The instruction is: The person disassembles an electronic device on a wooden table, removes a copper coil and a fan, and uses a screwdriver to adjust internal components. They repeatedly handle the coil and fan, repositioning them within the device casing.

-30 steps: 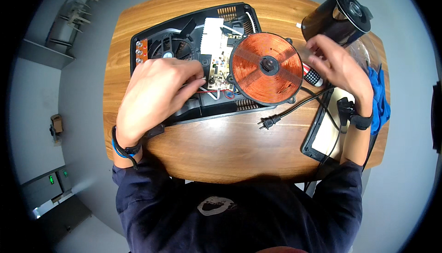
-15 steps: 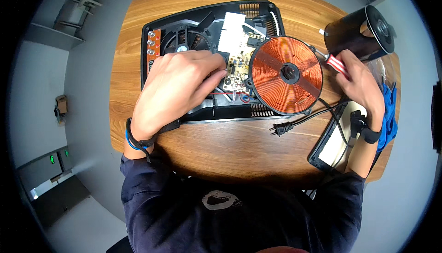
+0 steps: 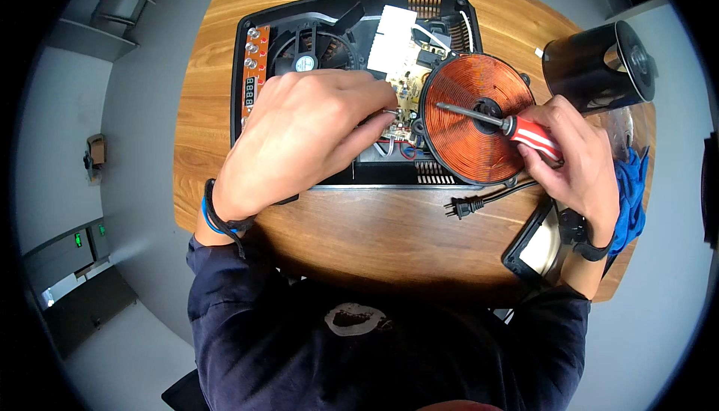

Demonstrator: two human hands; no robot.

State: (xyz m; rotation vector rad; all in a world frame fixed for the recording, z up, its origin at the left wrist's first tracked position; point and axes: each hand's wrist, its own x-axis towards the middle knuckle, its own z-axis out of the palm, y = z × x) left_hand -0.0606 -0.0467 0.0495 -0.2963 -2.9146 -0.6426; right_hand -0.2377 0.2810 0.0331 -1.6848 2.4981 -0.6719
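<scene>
My right hand (image 3: 571,153) grips a red-and-white screwdriver (image 3: 533,135), its metal shaft lying across the view of the round copper coil (image 3: 457,138) and pointing left. My left hand (image 3: 314,123) has its fingers pinched at the left edge of the circuit board (image 3: 406,96); the small thing between the fingertips is hard to make out. The board, with a white heatsink (image 3: 391,35), sits in an open black housing (image 3: 358,176). A black fan (image 3: 314,48) and an orange button board with a display (image 3: 253,59) are at the housing's left.
On the wooden table (image 3: 382,239) are a power plug (image 3: 464,206), a black cylindrical container (image 3: 595,63), a clear plastic bag (image 3: 623,130), a blue cloth (image 3: 629,201) and a black-framed pale panel (image 3: 532,250) at the right.
My right hand has taken up the screwdriver from beyond the coil and brought it down and leftward over the coil. My left fingers stay pinched by the circuit board.
</scene>
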